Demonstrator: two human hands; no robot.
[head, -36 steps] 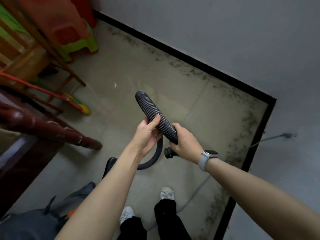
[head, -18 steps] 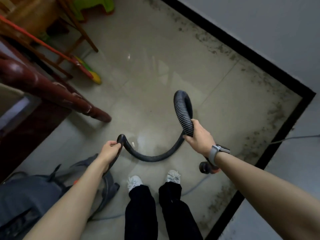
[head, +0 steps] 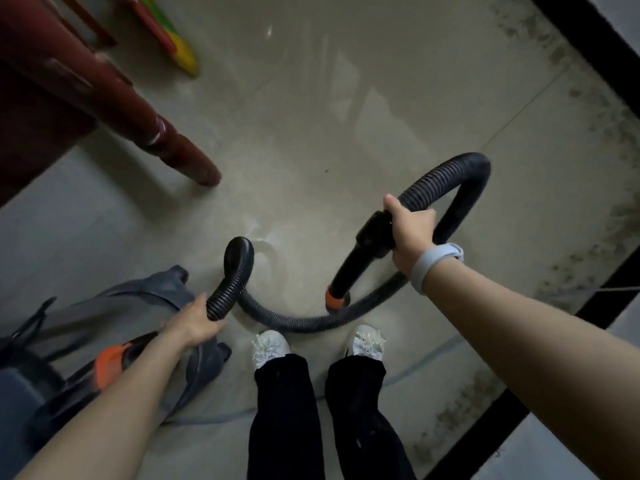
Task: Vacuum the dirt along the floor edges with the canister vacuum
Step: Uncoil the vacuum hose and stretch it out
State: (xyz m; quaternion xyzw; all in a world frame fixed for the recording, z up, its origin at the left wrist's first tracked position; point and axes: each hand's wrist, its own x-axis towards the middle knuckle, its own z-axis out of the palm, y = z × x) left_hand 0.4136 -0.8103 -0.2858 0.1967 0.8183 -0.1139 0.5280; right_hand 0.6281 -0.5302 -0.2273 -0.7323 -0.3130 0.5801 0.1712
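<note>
Glossy beige tile floor [head: 346,116], black baseboard [head: 585,39], red-brown furniture leg [head: 166,140]

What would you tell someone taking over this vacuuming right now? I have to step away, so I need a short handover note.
Left hand: grips the ribbed hose near the canister vacuum, which stands on the floor at the left.
Right hand: grips the hose where it joins the black nozzle tube; the tube's orange tip points down, near the feet.
The hose runs in a loop between the two hands.
Done: hose in hand, nothing more can be told.
Left: dirt lies along the black baseboard on the right; bring the tip there and work along the edge.
</note>
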